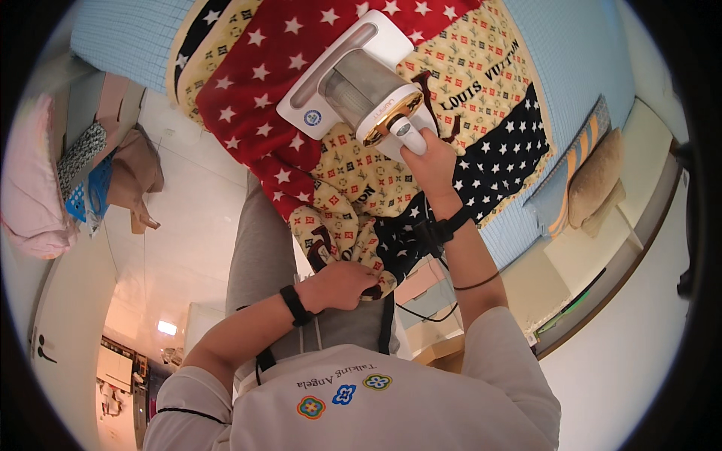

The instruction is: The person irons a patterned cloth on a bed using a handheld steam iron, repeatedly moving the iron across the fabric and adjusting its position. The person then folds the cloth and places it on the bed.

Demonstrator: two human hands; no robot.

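Observation:
My right hand (433,169) grips the handle of a white handheld mattress vacuum cleaner (366,84) with a clear dust cup and a gold ring. Its wide head lies on a patterned fleece blanket (485,73) in red, cream and black, with stars and printed letters. My left hand (345,284) is closed on a bunched edge of the same blanket, close to my waist. A dark cord (431,319) hangs below my right forearm. The blanket's near part sags over the bed's edge against my legs.
The blanket lies on a bed with a light blue checked cover (130,42). Pillows (597,177) rest at the right by a pale headboard (646,169). To the left are a pink bundle (36,186), a brown bag (132,175) and a white door (67,299).

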